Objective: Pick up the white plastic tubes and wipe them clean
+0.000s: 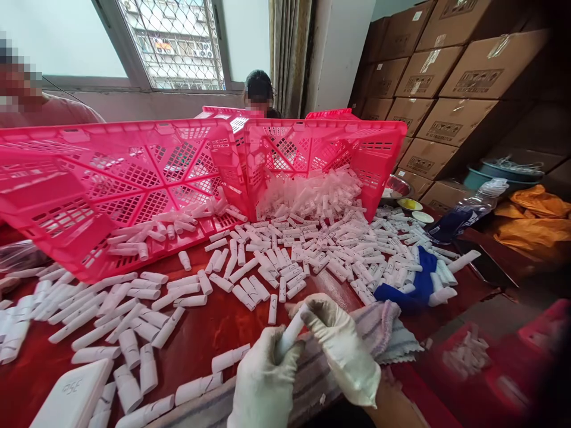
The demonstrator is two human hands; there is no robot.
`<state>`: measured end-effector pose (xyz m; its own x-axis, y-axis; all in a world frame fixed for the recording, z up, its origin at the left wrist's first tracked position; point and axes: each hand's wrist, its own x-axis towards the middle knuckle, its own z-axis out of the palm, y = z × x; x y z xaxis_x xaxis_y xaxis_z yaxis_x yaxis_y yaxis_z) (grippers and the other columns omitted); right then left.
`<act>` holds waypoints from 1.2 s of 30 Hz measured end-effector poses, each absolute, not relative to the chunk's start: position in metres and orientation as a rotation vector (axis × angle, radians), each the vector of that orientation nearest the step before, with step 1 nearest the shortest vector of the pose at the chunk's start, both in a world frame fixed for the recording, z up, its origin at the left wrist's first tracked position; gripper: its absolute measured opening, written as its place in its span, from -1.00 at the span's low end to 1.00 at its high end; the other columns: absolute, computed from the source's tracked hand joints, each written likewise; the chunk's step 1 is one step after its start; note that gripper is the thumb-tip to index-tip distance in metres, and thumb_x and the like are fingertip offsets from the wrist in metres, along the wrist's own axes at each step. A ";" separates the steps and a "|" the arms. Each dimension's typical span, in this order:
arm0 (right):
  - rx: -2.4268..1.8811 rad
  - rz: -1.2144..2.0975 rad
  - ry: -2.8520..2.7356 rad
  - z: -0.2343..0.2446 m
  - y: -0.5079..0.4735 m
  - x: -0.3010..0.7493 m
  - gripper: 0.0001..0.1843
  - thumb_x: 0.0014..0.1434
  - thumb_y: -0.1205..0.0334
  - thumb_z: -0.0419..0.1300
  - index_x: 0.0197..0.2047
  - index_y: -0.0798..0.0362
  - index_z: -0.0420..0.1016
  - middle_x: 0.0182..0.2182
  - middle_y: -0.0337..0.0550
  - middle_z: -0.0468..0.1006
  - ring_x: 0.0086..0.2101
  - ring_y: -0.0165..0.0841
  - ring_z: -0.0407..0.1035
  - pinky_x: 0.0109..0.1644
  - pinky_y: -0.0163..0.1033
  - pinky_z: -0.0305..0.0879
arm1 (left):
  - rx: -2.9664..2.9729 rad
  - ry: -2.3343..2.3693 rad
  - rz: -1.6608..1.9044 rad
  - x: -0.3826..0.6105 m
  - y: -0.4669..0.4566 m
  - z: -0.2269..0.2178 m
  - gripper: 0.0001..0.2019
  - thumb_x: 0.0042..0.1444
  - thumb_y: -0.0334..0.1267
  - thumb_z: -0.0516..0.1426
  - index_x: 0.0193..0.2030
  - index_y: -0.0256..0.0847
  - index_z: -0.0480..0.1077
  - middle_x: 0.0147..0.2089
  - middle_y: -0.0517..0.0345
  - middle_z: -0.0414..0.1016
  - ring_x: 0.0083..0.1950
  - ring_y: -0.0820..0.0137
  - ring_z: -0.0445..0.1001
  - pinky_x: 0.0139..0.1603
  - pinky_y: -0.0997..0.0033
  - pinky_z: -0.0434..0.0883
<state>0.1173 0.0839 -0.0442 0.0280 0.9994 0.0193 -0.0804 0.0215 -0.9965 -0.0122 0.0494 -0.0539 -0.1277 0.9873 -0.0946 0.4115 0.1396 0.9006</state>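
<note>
Both my hands wear white gloves and meet at the table's near edge. My left hand (263, 380) is closed round the lower end of a white plastic tube (289, 333). My right hand (341, 348) pinches the tube's upper end with its fingertips. Under my hands lies a striped cloth (379, 327). Several more white tubes (285, 255) are strewn over the red table (209, 333).
Two pink mesh crates (134, 178) lie tipped on their sides, spilling tubes. A blue cloth (419, 285) lies right. A plastic bottle (468, 211), small bowls and stacked cardboard boxes (446, 77) stand at the right. A white box (74, 395) is near left. Two people sit across the table.
</note>
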 end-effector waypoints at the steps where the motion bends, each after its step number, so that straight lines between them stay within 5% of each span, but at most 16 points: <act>1: -1.175 1.211 -1.139 -0.045 0.084 0.119 -0.69 0.07 -0.09 0.22 -0.32 -0.01 0.40 -0.37 -0.16 0.55 -0.26 -0.24 0.47 -0.07 -0.14 0.38 | 1.425 1.704 0.970 -0.013 0.049 -0.054 -0.83 0.00 -0.10 0.17 -0.34 -0.13 0.40 -0.49 0.24 0.44 -0.46 0.39 0.36 -0.35 0.44 0.28; 7: -1.238 1.203 -1.151 -0.048 0.085 0.128 -0.76 0.03 0.04 0.29 -0.40 0.04 0.45 -0.49 -0.26 0.44 -0.44 -0.40 0.31 -0.32 -0.32 0.29 | 1.325 1.543 0.914 -0.012 0.050 -0.050 -0.78 0.00 -0.06 0.18 -0.38 -0.17 0.37 -0.50 0.26 0.39 -0.45 0.44 0.32 -0.37 0.48 0.26; 14: -1.037 1.185 -1.367 -0.036 0.080 0.139 -0.82 0.11 0.10 0.23 -0.40 0.02 0.46 -0.36 -0.20 0.39 -0.32 -0.34 0.32 -0.19 -0.29 0.30 | 0.773 1.033 0.751 -0.015 0.053 -0.045 -0.51 -0.17 0.18 0.24 -0.53 -0.19 0.16 -0.70 0.43 0.12 -0.70 0.67 -0.06 -0.66 0.60 -0.10; 19: -0.957 1.204 -1.357 -0.040 0.069 0.150 -0.90 0.10 0.16 0.24 -0.42 -0.06 0.47 -0.33 -0.24 0.40 -0.30 -0.34 0.32 -0.19 -0.32 0.29 | 0.526 0.562 0.631 -0.017 0.051 -0.044 -0.55 -0.10 0.18 0.18 -0.51 -0.18 0.19 -0.73 0.48 -0.03 -0.75 0.69 -0.22 -0.73 0.58 -0.15; 22: -0.987 1.176 -1.288 -0.045 0.065 0.154 -0.90 0.10 0.13 0.25 -0.41 -0.08 0.47 -0.33 -0.25 0.39 -0.30 -0.34 0.30 -0.19 -0.32 0.28 | 0.719 0.758 0.679 -0.009 0.051 -0.041 -0.57 -0.10 0.15 0.20 -0.51 -0.19 0.23 -0.71 0.44 0.04 -0.73 0.66 -0.10 -0.69 0.58 -0.03; 27: -1.174 1.186 -1.195 -0.042 0.064 0.154 -0.81 0.08 0.06 0.25 -0.44 -0.05 0.41 -0.47 -0.30 0.31 -0.41 -0.37 0.24 -0.30 -0.33 0.25 | 1.206 1.363 0.786 0.001 0.048 -0.038 -0.79 -0.05 -0.13 0.23 -0.38 -0.22 0.38 -0.44 0.24 0.42 -0.37 0.46 0.32 -0.31 0.50 0.25; 33: -1.081 1.154 -1.328 -0.037 0.061 0.156 -0.79 0.13 0.05 0.20 -0.47 -0.04 0.40 -0.42 -0.27 0.31 -0.36 -0.36 0.26 -0.23 -0.33 0.27 | 0.786 1.005 0.735 0.000 0.047 -0.044 -0.51 -0.16 0.20 0.23 -0.50 -0.18 0.15 -0.64 0.43 0.10 -0.65 0.65 -0.04 -0.62 0.59 0.03; 36: -1.101 1.128 -1.335 -0.044 0.055 0.155 -0.81 0.17 0.01 0.14 -0.37 -0.09 0.44 -0.28 -0.23 0.40 -0.23 -0.29 0.32 -0.11 -0.29 0.29 | 0.695 0.979 0.791 0.011 0.047 -0.051 -0.47 -0.23 0.19 0.28 -0.52 -0.17 0.12 -0.64 0.44 0.10 -0.66 0.67 -0.02 -0.62 0.61 0.03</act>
